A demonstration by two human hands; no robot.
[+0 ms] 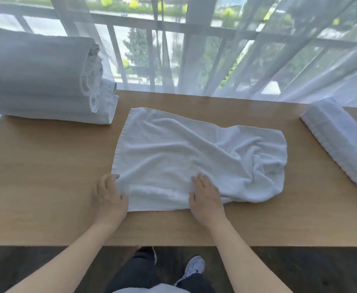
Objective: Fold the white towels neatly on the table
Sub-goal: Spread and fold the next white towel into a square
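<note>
Two hands rest on the near edge of a white towel [198, 157] spread across the middle of a wooden table [46, 176], its long axis running left to right before the person. The left hand [110, 197] sits at the towel's near-left corner, fingers curled at the hem; whether it pinches the cloth or only presses on it cannot be told. The right hand [206, 197] lies open and flat on the towel's near edge, gripping nothing. Right of that hand the towel is rumpled and bunched, and its right end is the part farthest from both hands, nearer the right. Left of the towel stands a stack of folded towels [44, 81]; right of it lies another folded towel [340, 140]. Smoothing that right end likely comes first.
</note>
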